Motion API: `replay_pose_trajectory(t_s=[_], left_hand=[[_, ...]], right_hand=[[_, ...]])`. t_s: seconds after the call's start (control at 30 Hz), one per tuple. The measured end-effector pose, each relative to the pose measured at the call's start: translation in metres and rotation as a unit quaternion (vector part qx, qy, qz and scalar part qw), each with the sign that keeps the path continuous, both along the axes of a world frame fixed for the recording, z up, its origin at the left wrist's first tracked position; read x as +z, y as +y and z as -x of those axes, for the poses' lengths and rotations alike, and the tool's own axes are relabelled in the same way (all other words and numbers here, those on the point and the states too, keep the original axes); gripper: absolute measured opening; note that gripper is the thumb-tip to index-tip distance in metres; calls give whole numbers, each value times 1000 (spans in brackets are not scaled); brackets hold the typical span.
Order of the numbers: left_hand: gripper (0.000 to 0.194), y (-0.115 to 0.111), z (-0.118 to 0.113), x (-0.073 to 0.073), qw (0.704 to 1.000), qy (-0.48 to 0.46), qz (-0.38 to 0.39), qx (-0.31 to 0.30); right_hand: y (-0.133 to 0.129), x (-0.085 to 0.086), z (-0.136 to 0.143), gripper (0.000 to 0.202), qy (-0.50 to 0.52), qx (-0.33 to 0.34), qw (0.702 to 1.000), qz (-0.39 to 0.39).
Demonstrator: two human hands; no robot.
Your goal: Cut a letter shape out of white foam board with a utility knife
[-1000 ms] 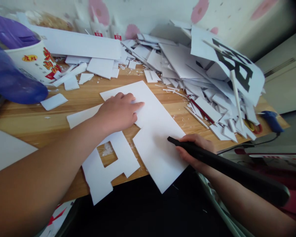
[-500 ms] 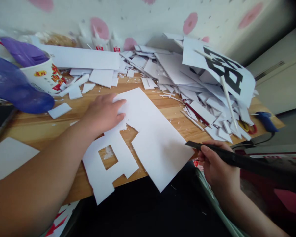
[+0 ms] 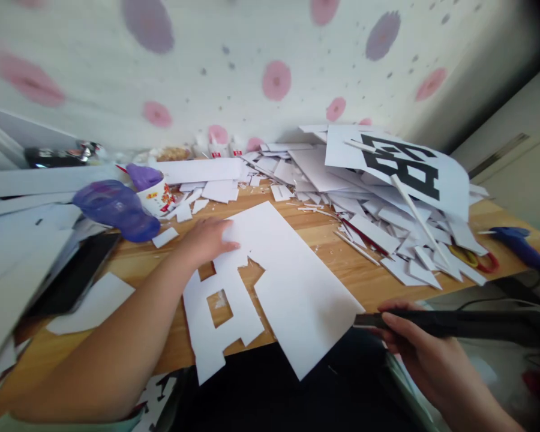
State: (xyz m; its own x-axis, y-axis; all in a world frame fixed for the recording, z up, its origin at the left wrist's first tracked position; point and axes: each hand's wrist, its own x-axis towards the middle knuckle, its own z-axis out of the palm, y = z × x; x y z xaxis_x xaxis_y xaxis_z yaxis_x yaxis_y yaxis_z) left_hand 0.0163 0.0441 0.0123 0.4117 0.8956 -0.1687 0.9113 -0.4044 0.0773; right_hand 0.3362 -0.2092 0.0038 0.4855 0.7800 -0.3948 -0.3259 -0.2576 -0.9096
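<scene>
R hand (image 3: 425,354) w/ blk cutter (image 3: 468,324) moved since 1 s ago from over wht board (image 3: 297,288) to its R corner, fingers closed round handle, L hand (image 3: 209,240) fingers spread on far-L edge, board on tbl (image 3: 326,240), overhanging near side.

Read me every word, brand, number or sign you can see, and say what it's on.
No text reads clearly.
Printed sheet: large black characters, tilted; I can't read them.
Paper cup: coloured lettering, too blurred.
White bottles: red labels, too small.
Sheet at the bottom edge: black marks, partly hidden.
Black tool in the right hand: none visible.
</scene>
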Motion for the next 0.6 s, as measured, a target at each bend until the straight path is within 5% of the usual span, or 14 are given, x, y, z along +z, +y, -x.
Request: replay_pose_trajectory(t_s=[0.23,0.37,0.5,0.6], left_hand=[[65,-15,8,7,1000,-18,-6,22],[58,-25,25,14,999,-31,-6,37],[60,-32,46,25,997,-49,-10,55],[61,-44,58,32,996,-55,-11,73]], right_hand=[[10,-3,6,27,73,23,997,10],[24,9,3,25,74,29,996,-29],[68,23,-3,22,-1,47,989,-143],[115,24,-9,27,-21,14,987,-157]])
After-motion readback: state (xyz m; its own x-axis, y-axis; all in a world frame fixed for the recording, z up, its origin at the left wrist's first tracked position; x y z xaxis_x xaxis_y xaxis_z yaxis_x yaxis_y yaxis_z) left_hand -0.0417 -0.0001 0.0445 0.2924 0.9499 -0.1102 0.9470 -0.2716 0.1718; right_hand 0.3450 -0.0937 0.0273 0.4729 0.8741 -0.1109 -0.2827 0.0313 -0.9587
